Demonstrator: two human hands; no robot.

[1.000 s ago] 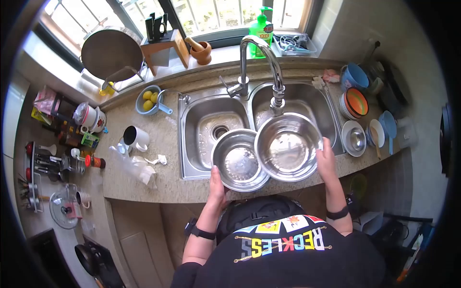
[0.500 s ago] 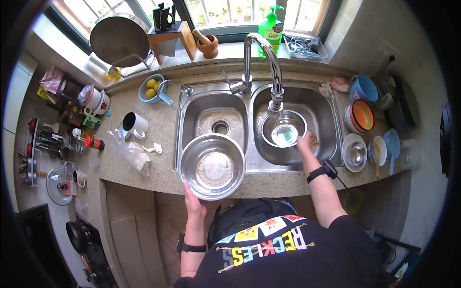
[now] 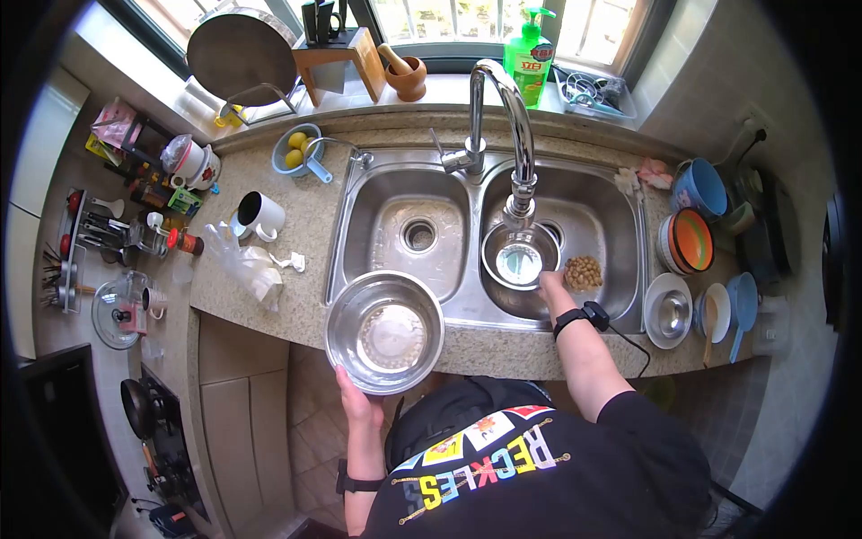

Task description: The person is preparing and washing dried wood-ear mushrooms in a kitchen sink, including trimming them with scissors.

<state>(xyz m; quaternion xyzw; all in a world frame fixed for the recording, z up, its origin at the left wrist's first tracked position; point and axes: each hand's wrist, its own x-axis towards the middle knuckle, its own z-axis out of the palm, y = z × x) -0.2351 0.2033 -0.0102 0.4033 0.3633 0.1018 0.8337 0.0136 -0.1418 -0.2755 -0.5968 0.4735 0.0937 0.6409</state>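
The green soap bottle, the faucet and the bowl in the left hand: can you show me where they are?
Soap bottle (image 3: 528,65): head view, on its green body.
Faucet (image 3: 476,108): head view, on its upright pipe.
Bowl (image 3: 392,338): head view, on its inside bottom.

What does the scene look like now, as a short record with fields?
Left hand: holds the big bowl by the sink's near edge
Right hand: holds the small bowl in the right basin
Tap: spout above small bowl; flow unclear
Right basin: brown pieces heaped beside right hand
Counter left: mug, plastic bag, strainer with yellow fruit
Counter right: orange bowl, blue bowl
Sill: soap bottle
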